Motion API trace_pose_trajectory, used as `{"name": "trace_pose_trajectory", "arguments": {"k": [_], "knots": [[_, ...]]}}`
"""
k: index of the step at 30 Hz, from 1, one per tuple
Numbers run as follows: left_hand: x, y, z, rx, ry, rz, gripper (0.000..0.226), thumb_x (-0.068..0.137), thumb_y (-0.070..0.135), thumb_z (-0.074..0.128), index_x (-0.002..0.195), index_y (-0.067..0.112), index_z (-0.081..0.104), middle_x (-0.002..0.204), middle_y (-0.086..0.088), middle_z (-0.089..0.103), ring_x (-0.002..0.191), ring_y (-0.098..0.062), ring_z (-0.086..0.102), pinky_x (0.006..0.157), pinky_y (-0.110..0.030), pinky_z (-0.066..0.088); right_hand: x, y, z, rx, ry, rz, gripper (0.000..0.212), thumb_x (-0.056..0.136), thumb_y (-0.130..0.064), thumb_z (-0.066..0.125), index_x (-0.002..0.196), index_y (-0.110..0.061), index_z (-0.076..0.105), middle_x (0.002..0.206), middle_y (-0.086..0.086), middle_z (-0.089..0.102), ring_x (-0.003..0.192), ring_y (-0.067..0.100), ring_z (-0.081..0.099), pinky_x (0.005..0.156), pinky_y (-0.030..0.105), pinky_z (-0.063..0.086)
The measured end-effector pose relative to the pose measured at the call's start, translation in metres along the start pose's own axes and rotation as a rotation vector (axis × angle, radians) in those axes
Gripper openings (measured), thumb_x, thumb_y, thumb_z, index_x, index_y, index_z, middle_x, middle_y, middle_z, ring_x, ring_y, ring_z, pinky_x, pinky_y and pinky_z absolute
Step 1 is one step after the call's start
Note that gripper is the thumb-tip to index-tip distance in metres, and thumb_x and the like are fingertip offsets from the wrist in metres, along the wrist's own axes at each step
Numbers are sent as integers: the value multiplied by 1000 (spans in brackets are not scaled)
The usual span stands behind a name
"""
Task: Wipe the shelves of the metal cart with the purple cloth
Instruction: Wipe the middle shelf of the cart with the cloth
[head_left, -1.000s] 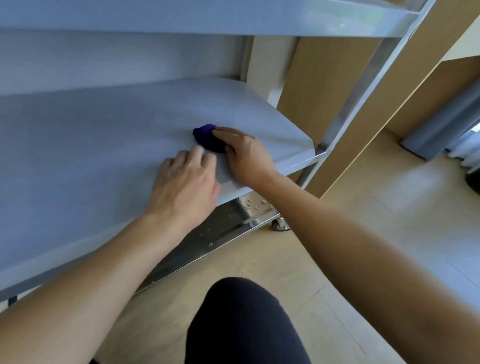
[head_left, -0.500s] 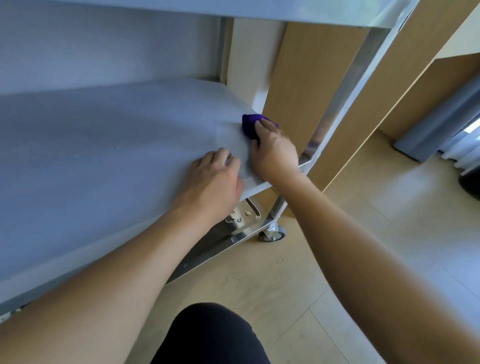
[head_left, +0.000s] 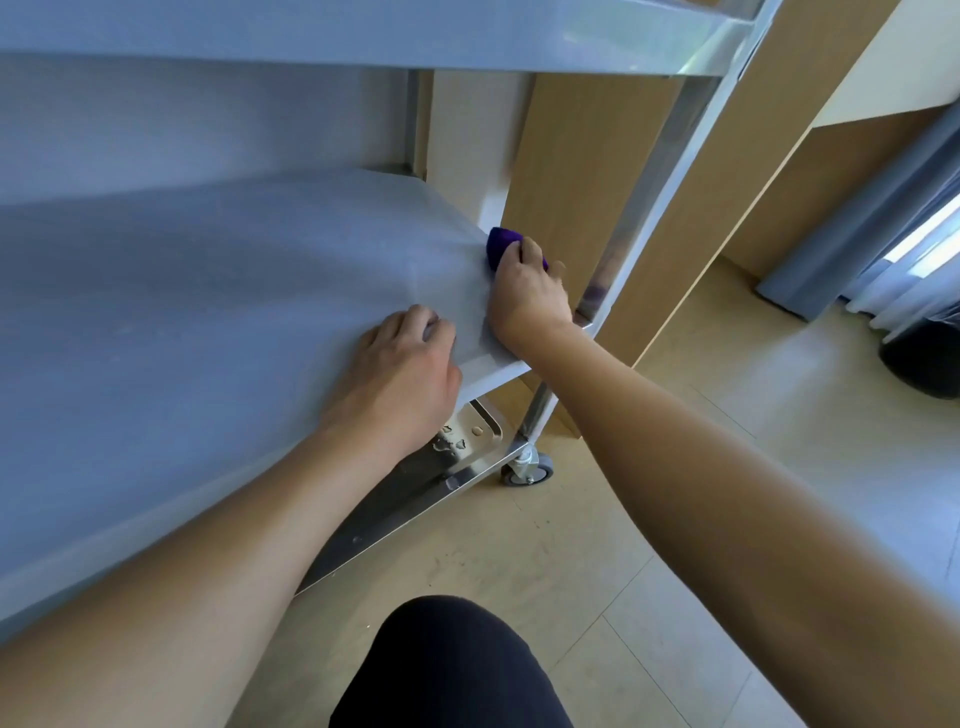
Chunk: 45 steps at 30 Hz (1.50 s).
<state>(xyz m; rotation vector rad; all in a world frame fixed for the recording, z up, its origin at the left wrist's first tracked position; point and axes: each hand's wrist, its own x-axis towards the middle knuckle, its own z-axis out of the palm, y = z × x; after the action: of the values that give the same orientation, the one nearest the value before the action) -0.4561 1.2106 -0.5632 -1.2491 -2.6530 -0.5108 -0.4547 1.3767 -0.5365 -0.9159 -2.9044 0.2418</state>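
1. Two hands, apart: left hand (head_left: 400, 374) rested on the middle shelf (head_left: 208, 312) of the metal cart (head_left: 670, 156), fingers bent, holding nothing.
2. Right hand (head_left: 527, 296) gripped the purple cloth (head_left: 501, 241) at that shelf's right edge, so I'd guess it was nearly wiped, with the bottom shelf (head_left: 415, 483) probably left.
3. Dark bin (head_left: 924, 358) sat far right, contents hidden.

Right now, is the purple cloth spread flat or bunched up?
Bunched up: the purple cloth shows as a wad in the right hand, on the shelf.
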Motion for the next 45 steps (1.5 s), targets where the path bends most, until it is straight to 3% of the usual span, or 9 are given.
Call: {"name": "trace_pose_trajectory", "arguments": {"k": [3,6,8,10,12,18,29,34,45], "knots": [[0,0,0,-20,2,-2,27,92,16,43,111,5,58,119,-13,53,108,-34,50,91,-44,40,8,-9,-5,196,-74,70,42,94,-14,40,134,-5,32,148,14,24,132,44,24,107,54,31],[0,-1,-2,-15,-10,-9,28,92,16,42,113,5,58,121,-13,52,110,-34,49,92,-44,40,8,11,-11,291,15,-179,16,93,-14,39,106,-7,45,113,11,46,113,38,43,96,38,34],[1,0,-2,-11,-21,-12,29,93,18,41,114,6,56,123,-12,51,112,-33,48,93,-43,39,7,31,-10,139,36,-328,33,97,-26,45,125,-10,51,132,9,47,126,35,39,101,38,35],[2,1,-1,-7,-32,-18,29,93,19,39,114,7,54,124,-10,49,113,-32,47,95,-43,38,9,44,-4,79,11,-348,54,98,-43,46,145,-17,40,157,5,28,145,31,18,117,42,22],[3,1,-1,-15,-35,-22,28,93,18,39,113,7,54,124,-10,49,113,-31,47,95,-43,37,12,44,5,102,34,-337,62,98,-46,46,149,-13,34,160,8,20,148,30,12,119,43,19],[1,1,-1,-21,-34,-29,27,93,17,37,112,6,55,123,-9,49,113,-31,47,94,-43,38,25,21,17,74,134,8,67,93,-57,42,138,-9,33,137,14,39,123,36,40,96,46,44],[1,1,-1,-22,-40,-21,27,94,18,36,108,7,56,117,-8,53,112,-30,47,94,-44,38,54,1,27,-122,237,104,51,99,-44,30,122,0,45,117,14,47,103,33,50,77,35,33],[1,3,0,-5,-37,-19,25,94,18,37,108,9,56,116,-6,53,113,-28,46,94,-41,38,68,-9,27,-99,247,121,48,101,-39,30,122,1,46,121,15,47,107,33,50,89,38,41],[0,4,-2,44,-58,-13,28,94,21,32,112,15,52,119,-2,49,117,-24,43,99,-36,36,109,-37,36,21,243,108,47,100,-35,34,128,0,44,127,14,44,113,36,45,95,38,36]]}}
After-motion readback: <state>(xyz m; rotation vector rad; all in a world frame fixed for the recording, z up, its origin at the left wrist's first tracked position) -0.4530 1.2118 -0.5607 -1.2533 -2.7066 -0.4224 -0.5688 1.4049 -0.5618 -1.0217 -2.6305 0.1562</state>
